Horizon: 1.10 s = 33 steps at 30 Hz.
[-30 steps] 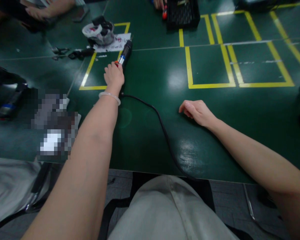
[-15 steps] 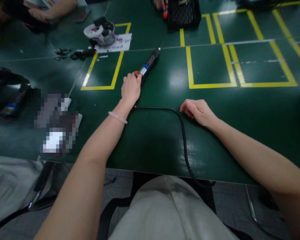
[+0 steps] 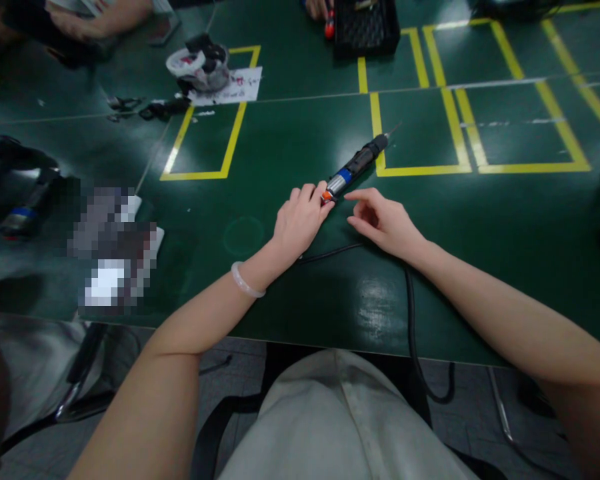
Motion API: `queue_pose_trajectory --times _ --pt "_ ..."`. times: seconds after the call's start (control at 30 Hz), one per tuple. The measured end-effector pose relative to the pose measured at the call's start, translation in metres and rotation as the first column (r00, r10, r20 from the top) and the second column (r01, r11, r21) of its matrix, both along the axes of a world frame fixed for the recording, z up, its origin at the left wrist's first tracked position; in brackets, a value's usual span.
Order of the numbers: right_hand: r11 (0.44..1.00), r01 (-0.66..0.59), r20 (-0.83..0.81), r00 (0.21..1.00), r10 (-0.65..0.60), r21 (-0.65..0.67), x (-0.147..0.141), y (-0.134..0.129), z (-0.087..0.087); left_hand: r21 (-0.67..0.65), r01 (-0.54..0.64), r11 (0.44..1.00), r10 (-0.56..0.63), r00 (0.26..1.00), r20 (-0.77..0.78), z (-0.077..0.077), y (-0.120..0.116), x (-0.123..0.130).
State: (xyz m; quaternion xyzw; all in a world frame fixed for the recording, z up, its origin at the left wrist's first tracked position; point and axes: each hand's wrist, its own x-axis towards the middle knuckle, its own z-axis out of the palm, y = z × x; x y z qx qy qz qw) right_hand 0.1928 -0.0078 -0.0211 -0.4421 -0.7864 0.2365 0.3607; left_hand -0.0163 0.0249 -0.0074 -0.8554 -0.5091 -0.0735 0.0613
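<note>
A black electric screwdriver (image 3: pixel 356 165) with a blue band and an orange part lies slanted over the green table, its thin bit pointing away to the right. My left hand (image 3: pixel 303 220), with a pale bracelet at the wrist, is closed on its rear end. Just right of that end is my right hand (image 3: pixel 383 220), thumb and forefinger apart in a loose curve, holding nothing. The black cable (image 3: pixel 411 320) passes by my right hand and hangs over the table's near edge.
Yellow tape (image 3: pixel 423 171) marks rectangles on the green table (image 3: pixel 290 140). A black tray (image 3: pixel 366 30) stands at the far side beside another person's hand. A tape roll (image 3: pixel 197 67) rests on paper at the back left. Blurred-out items (image 3: pixel 115 247) lie left. Another person's arm is far left.
The screwdriver has moved right and nearer in my left hand. My right hand has opened its thumb and forefinger beside it. The cable has shifted right.
</note>
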Motion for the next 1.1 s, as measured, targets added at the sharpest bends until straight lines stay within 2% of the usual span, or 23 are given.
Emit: queue_pose_trajectory --times 0.17,0.33,0.47,0.53,0.6,0.67,0.73,0.83,0.9,0.97,1.1 --pt "0.999 -0.043 0.094 0.995 0.041 0.019 -0.005 -0.004 0.002 0.005 0.067 0.998 -0.067 0.996 -0.054 0.0 -0.019 0.008" --pt "0.998 -0.042 0.139 0.99 0.035 0.045 -0.007 -0.006 0.005 -0.003 0.133 0.991 -0.133 0.988 -0.078 0.001 -0.026 0.009" --pt "0.999 -0.011 0.091 0.996 0.014 -0.034 -0.009 -0.004 0.005 -0.023 0.175 0.984 -0.176 0.982 -0.069 0.003 -0.028 0.008" --pt "0.986 -0.012 -0.022 1.0 0.008 -0.165 -0.009 -0.003 0.005 -0.043 0.195 0.98 -0.197 0.979 -0.048 0.005 -0.027 0.007" --pt "0.929 -0.05 -0.188 0.982 -0.021 -0.368 -0.009 -0.002 0.005 -0.059 0.211 0.976 -0.212 0.977 -0.003 0.005 -0.025 0.004" --pt "0.833 -0.118 -0.341 0.936 -0.088 -0.541 -0.007 -0.001 0.005 -0.069 0.227 0.971 -0.224 0.973 0.053 0.006 -0.022 0.0" --pt "0.753 -0.175 -0.432 0.888 -0.156 -0.634 -0.006 0.0 0.006 -0.082 0.239 0.968 -0.231 0.968 0.096 0.006 -0.019 -0.003" --pt "0.705 -0.207 -0.486 0.846 -0.219 -0.679 -0.006 0.001 0.005 -0.11 0.238 0.965 -0.225 0.967 0.122 0.006 -0.016 -0.005" --pt "0.713 -0.204 -0.493 0.841 -0.223 -0.671 -0.007 0.0 0.004 -0.124 0.231 0.965 -0.216 0.968 0.125 0.006 -0.015 -0.005" --pt "0.751 -0.183 -0.481 0.854 -0.198 -0.634 -0.009 0.0 0.002 -0.125 0.234 0.964 -0.218 0.967 0.129 0.005 -0.015 -0.005" --pt "0.885 -0.061 -0.316 0.944 -0.1 -0.462 -0.011 -0.003 0.001 -0.135 0.234 0.963 -0.215 0.966 0.142 0.004 -0.014 -0.005"
